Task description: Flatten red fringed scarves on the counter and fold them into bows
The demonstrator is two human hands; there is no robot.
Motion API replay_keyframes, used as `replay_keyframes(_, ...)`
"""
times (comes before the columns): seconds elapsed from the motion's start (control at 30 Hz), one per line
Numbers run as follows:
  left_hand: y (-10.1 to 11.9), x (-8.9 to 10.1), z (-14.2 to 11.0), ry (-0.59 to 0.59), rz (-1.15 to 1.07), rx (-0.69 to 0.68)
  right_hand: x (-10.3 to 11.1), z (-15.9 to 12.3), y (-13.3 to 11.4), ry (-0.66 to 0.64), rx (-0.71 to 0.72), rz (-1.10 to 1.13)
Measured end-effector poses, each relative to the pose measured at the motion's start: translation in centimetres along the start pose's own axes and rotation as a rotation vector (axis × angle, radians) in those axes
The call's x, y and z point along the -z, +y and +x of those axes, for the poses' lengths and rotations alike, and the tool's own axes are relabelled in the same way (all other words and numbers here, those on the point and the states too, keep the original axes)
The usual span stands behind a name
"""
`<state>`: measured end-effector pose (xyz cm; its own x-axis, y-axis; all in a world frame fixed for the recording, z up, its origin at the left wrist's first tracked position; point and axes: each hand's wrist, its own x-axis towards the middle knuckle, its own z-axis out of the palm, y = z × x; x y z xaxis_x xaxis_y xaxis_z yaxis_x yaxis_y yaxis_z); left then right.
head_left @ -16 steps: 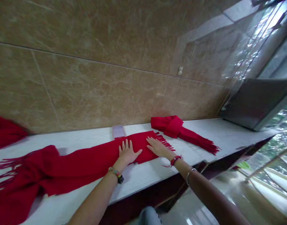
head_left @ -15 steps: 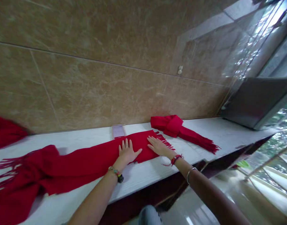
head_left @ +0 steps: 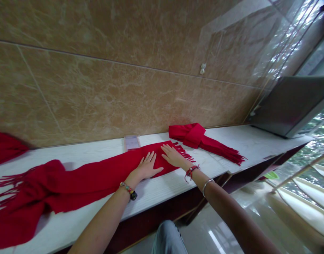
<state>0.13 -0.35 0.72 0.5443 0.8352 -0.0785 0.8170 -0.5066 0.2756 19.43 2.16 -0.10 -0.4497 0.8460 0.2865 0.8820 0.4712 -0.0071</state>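
A long red scarf (head_left: pixel 98 176) lies along the white counter, bunched up at its left end and laid flat toward its fringed right end. My left hand (head_left: pixel 147 166) rests palm down on the flat part, fingers spread, with a beaded bracelet at the wrist. Just right of it, near the fringe, my right hand (head_left: pixel 173 155) presses flat on the same scarf with fingers stretched out. A second red scarf (head_left: pixel 195 135), folded over with its fringe trailing right, lies beyond my right hand, untouched.
Behind the scarf sits a small pale card or packet (head_left: pixel 131 143). More red cloth (head_left: pixel 5 148) lies at the far left against the tiled wall (head_left: pixel 111 91). A dark grey box-like object (head_left: pixel 297 106) stands at the counter's (head_left: pixel 236 135) right end. Metal railings run along the right.
My left hand has slid slightly right along the scarf, toward my right hand, which has shifted a little left. The view has tilted slightly.
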Motion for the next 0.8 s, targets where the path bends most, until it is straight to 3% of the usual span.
replay_keyframes(0.2,-0.4,-0.3,0.3,-0.02,0.014,-0.018,-0.9,-0.3,-0.3,-0.045,-0.013,0.024)
replay_keyframes(0.37,-0.3,-0.1,0.3,-0.03,-0.015,-0.02,-0.3,0.3,-0.2,-0.099,-0.027,0.098)
replay_keyframes(0.5,-0.3,0.2,0.3,0.084,-0.057,0.074,0.3,2.1,-1.2,-0.031,-0.077,0.174)
replay_keyframes(0.6,-0.5,-0.1,0.3,0.159,-0.012,0.107,-0.1,3.7,-1.8,-0.044,-0.048,0.116)
replay_keyframes(0.7,-0.8,-0.6,0.4,0.131,0.021,0.125,-0.8,4.6,-1.6,-0.13,-0.023,0.054)
replay_keyframes(0.8,-0.9,-0.8,0.5,0.117,0.032,0.14,-1.3,4.3,-0.2,-0.13,-0.051,0.0)
